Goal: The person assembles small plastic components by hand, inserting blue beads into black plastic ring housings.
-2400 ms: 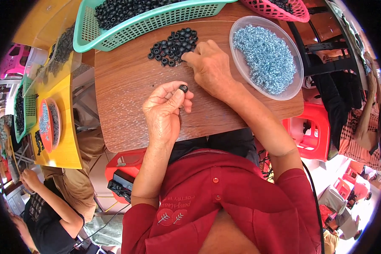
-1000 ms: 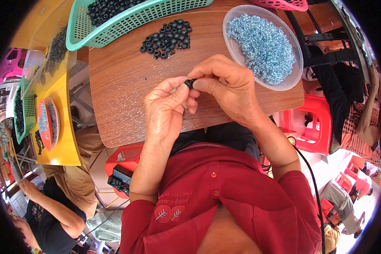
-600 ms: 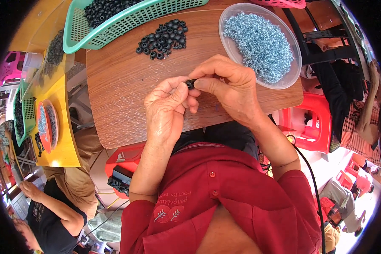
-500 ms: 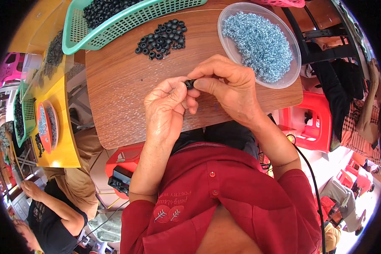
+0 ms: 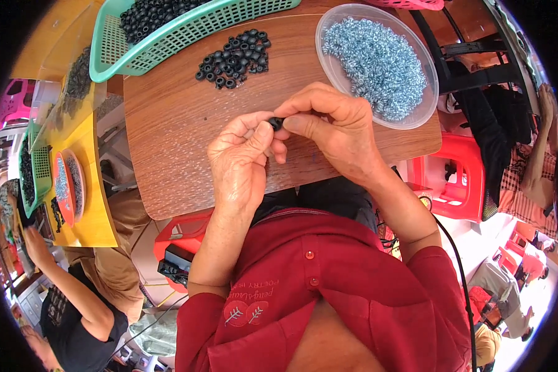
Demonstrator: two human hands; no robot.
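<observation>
Above the near part of the table, my left hand (image 5: 239, 152) is closed, its thumb and fingertips pinching a small black plastic piece (image 5: 276, 123). From the other side my right hand (image 5: 338, 127) grips the same piece between thumb and forefinger, so the two hands meet at it. Whether the right fingertips also hold something smaller is hidden. Farther off lies a loose heap of black ring-shaped pieces (image 5: 235, 59) with holes through them. To the right stands a round clear plastic tub (image 5: 433, 93) filled with tiny shiny pale-blue coil-like parts (image 5: 381, 68).
A green perforated basket (image 5: 167, 46) of black pieces sits at the table's far left. The brown wooden table (image 5: 167, 142) has a rounded near edge. Red stools (image 5: 449, 180) stand right and below left. At left, a person's arm (image 5: 74, 282) reaches beside a yellow table (image 5: 96, 217).
The black piece has turned slightly between my fingertips, while both hands stay nearly in place. At left, the other person's arm has stretched out farther away.
</observation>
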